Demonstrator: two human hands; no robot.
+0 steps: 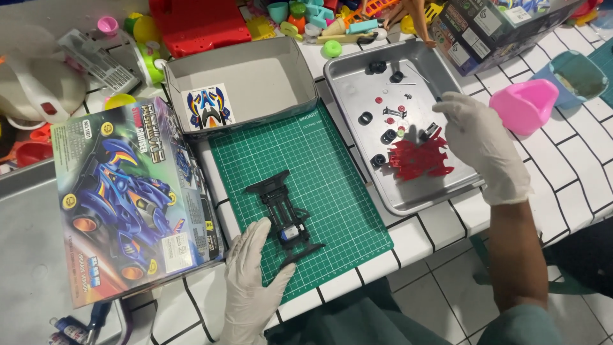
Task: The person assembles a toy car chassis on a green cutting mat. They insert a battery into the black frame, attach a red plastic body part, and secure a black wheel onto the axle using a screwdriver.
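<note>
On the green mat [319, 166] — black chassis [284, 214] beside left hand [252, 291], clear margins.

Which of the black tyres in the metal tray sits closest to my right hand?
The tyre mid-tray, left of the right hand, above the red part; the others lie farther left or toward the tray's far edge.

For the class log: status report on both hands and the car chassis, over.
Left hand steadying black chassis on green mat. Right hand over metal tray, at red part. Nothing between them.
</note>
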